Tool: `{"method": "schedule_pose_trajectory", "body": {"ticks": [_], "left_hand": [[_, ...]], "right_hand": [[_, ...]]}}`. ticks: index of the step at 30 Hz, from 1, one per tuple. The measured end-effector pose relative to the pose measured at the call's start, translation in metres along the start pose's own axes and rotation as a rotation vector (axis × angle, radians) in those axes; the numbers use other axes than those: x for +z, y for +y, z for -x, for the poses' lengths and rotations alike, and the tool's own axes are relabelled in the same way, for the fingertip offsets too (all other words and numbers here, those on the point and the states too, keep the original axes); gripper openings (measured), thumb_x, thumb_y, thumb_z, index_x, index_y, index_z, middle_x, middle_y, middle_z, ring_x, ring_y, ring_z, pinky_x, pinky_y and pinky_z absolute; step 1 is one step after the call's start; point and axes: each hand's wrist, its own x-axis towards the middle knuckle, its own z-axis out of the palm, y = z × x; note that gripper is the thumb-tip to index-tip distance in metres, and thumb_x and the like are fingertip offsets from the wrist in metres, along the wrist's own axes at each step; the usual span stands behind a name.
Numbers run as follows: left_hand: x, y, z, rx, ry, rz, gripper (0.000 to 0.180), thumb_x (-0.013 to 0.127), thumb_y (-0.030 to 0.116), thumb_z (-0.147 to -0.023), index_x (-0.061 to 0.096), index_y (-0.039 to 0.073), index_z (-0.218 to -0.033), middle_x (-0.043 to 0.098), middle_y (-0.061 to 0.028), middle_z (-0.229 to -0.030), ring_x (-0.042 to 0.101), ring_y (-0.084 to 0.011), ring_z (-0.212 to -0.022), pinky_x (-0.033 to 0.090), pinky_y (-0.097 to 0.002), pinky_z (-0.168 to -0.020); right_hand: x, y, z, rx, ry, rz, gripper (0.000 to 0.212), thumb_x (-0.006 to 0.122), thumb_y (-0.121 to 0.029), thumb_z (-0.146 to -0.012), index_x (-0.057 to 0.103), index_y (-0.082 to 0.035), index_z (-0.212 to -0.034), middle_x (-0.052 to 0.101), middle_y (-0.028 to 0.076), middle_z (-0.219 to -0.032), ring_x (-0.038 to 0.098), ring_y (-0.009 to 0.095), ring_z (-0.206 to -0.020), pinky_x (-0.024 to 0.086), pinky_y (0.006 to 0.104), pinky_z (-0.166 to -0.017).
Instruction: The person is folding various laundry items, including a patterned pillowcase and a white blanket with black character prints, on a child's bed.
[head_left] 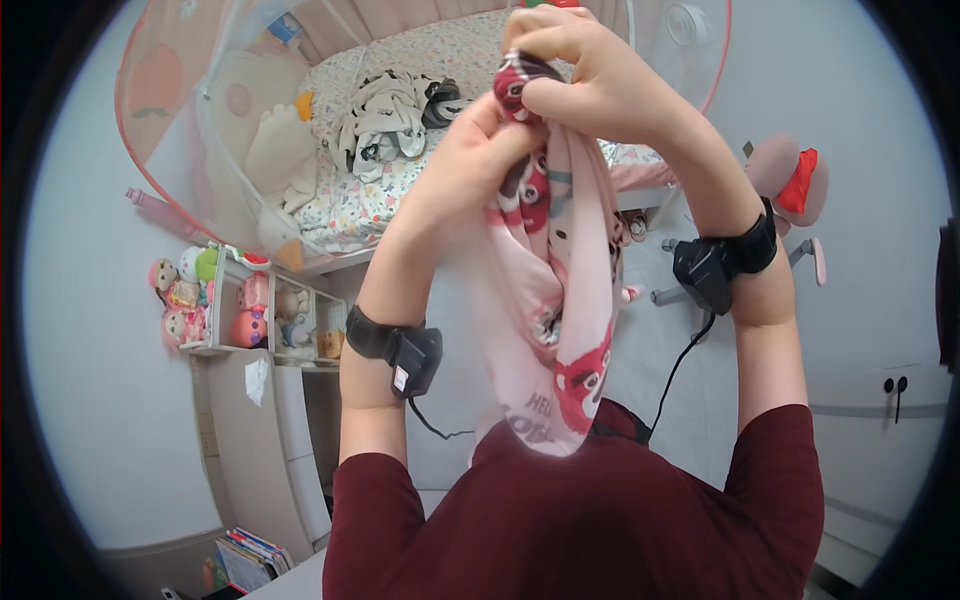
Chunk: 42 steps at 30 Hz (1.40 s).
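A soft pink cloth (pixel 520 280), printed with red bear-like figures and dark lettering, hangs in long folds in front of my chest. It looks like a garment or a small blanket; its bunched folds hide which. My left hand (pixel 468 165) pinches it just below its gathered top. Higher up and to the right, my right hand (pixel 610 75) is closed on the dark red bunched part, fingers curled over it. The lower end of the cloth falls loose against my dark red shirt (pixel 590 510). Black strapped devices sit on both my forearms.
Behind the cloth stands a bed with a floral sheet (pixel 345 215) under a net canopy, a grey heap of clothes (pixel 385 115) on it. Left is a white shelf (pixel 225 300) with plush toys; books (pixel 250 560) lie below. A pink chair (pixel 775 165) stands right, near a white cabinet (pixel 860 430).
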Motion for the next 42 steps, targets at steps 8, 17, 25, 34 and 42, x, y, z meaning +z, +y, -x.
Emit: {"method": "schedule_pose_trajectory", "body": {"ticks": [8, 17, 25, 34, 42], "left_hand": [[-0.031, -0.022, 0.005, 0.217, 0.597, 0.244, 0.017, 0.045, 0.01, -0.085, 0.053, 0.006, -0.1, 0.057, -0.0016, -0.087, 0.054, -0.0073, -0.074, 0.045, -0.0221, -0.069], [0.04, 0.008, 0.013, 0.261, 0.435, 0.372, 0.016, 0.047, 0.015, -0.088, 0.049, 0.011, -0.104, 0.054, 0.0005, -0.087, 0.053, -0.0058, -0.074, 0.044, -0.021, -0.066], [0.015, 0.026, 0.002, 0.399, 0.113, 0.578, 0.022, 0.043, 0.017, -0.093, 0.047, 0.007, -0.112, 0.055, -0.0053, -0.099, 0.054, -0.012, -0.088, 0.047, -0.0244, -0.076], [-0.106, 0.015, 0.083, 0.636, 0.145, 0.024, 0.047, 0.047, 0.018, -0.09, 0.029, 0.006, -0.131, 0.044, -0.0146, -0.124, 0.042, -0.0231, -0.117, 0.034, -0.0327, -0.098], [-0.153, -0.235, 0.149, -0.366, 0.27, 0.383, 0.064, 0.042, 0.043, -0.089, 0.022, 0.004, -0.135, 0.033, -0.0153, -0.133, 0.032, -0.0239, -0.124, 0.03, -0.0379, -0.1]], "right_hand": [[0.104, -0.033, 0.186, 0.257, -0.052, -0.469, 0.117, 0.076, -0.055, -0.054, 0.013, 0.001, -0.136, 0.022, 0.023, -0.137, 0.025, 0.034, -0.128, 0.021, 0.0422, -0.104], [0.206, -0.028, 0.233, 0.83, 0.363, -1.044, 0.079, 0.069, -0.016, -0.071, 0.024, -0.003, -0.135, 0.029, 0.009, -0.139, 0.035, 0.021, -0.121, 0.028, 0.0337, -0.101], [0.142, -0.036, 0.062, 0.615, 0.473, -1.368, 0.066, 0.061, -0.028, -0.079, 0.032, -0.005, -0.133, 0.036, 0.006, -0.135, 0.036, 0.019, -0.121, 0.03, 0.0325, -0.1], [0.107, -0.046, 0.003, 0.649, 0.277, -1.325, 0.065, 0.06, -0.032, -0.079, 0.034, -0.006, -0.133, 0.037, 0.006, -0.134, 0.036, 0.019, -0.121, 0.029, 0.0322, -0.1], [0.084, -0.023, -0.04, 0.709, 0.193, -1.205, 0.064, 0.059, -0.035, -0.08, 0.034, -0.006, -0.132, 0.038, 0.006, -0.133, 0.036, 0.019, -0.122, 0.029, 0.0319, -0.1]]}}
